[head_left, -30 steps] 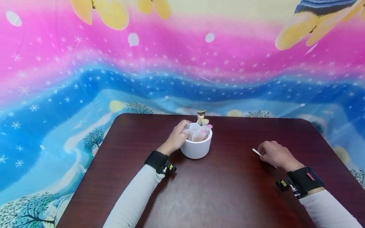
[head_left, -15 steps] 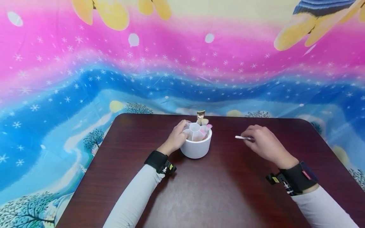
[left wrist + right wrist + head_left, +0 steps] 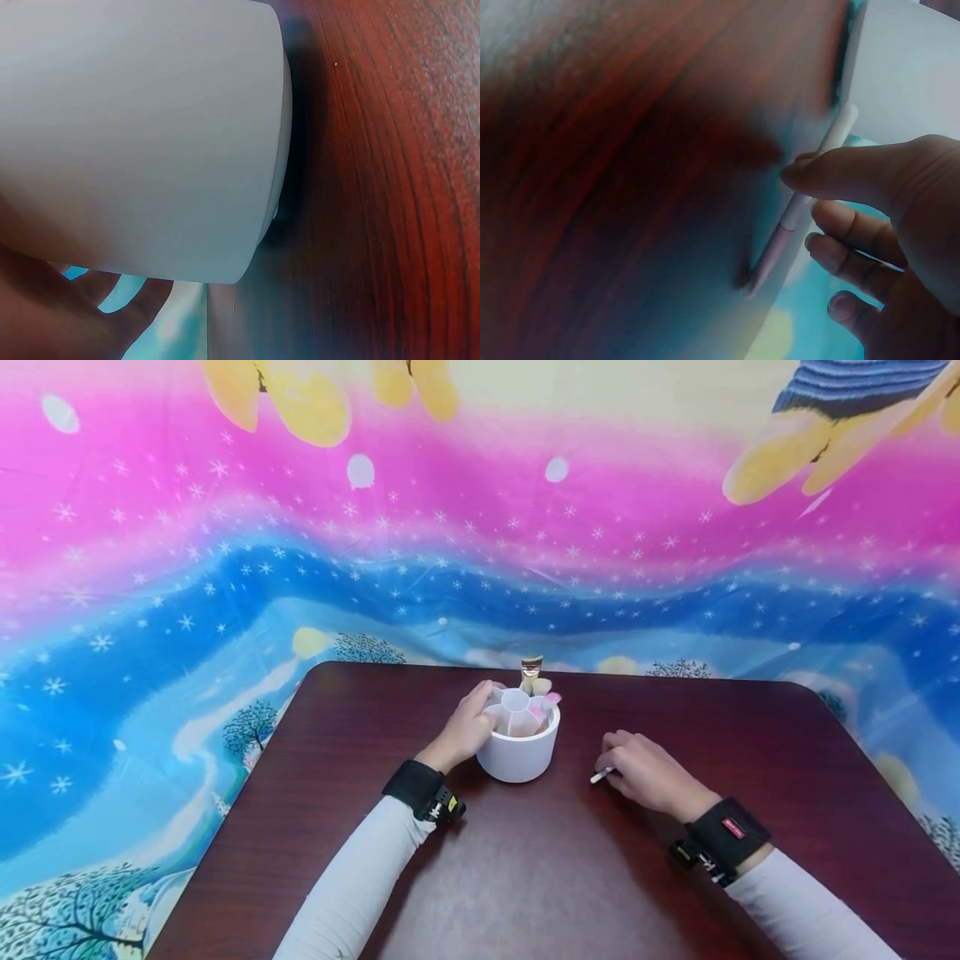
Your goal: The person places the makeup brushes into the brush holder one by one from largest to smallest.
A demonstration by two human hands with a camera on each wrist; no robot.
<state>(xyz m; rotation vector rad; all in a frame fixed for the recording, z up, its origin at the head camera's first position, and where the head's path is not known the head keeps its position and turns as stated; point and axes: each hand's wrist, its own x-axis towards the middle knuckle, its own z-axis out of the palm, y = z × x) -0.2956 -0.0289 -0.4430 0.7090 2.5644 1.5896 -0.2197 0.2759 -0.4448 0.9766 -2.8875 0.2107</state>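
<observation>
A white round organizer [image 3: 517,762] with divided compartments stands upright on the table. My left hand [image 3: 467,727] grips its left rim, thumb near the inner dividers. In the left wrist view the organizer's smooth wall [image 3: 150,135] fills much of the picture, hiding most of that hand. To the right of the organizer, my right hand [image 3: 648,770] pinches a slim pen-like stick [image 3: 796,208], white with a pinkish tapered end. Thumb and forefinger hold it by its white part, while the other fingers [image 3: 851,225] are loosely curled. Its exact kind is unclear.
Several items stand in the organizer's back and right compartments, among them a gold-coloured piece [image 3: 531,668] and a pink-tipped one [image 3: 552,697]. The dark red-brown table [image 3: 525,877] has rounded far corners. A printed snowy cloth [image 3: 465,585] hangs behind it.
My right hand has moved left toward the organizer, carrying the stick, which has turned so its white end points toward the lower left. The left hand and the organizer have stayed put.
</observation>
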